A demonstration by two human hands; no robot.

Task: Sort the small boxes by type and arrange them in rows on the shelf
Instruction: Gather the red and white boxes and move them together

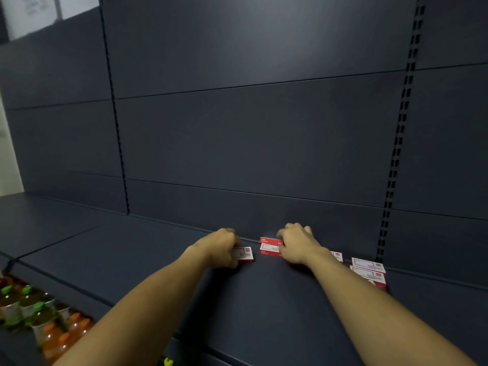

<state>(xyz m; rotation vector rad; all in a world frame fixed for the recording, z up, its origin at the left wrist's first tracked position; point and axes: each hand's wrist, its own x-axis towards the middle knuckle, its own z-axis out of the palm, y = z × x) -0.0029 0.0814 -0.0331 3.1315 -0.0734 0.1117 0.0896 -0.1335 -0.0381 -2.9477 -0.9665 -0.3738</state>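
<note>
At lower centre of frame the left hand (pixel 221 247) gripped one box (pixel 244 254) flat on the shelf (pixel 148 249) while the right hand (pixel 297 243), fingers curled, held a stacked pair (pixel 270 247); risk judged: the top box slipping off if pushed carelessly.

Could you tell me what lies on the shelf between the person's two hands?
In the head view, two red-and-white boxes lie between the left hand and right hand, beside the right one.
</note>
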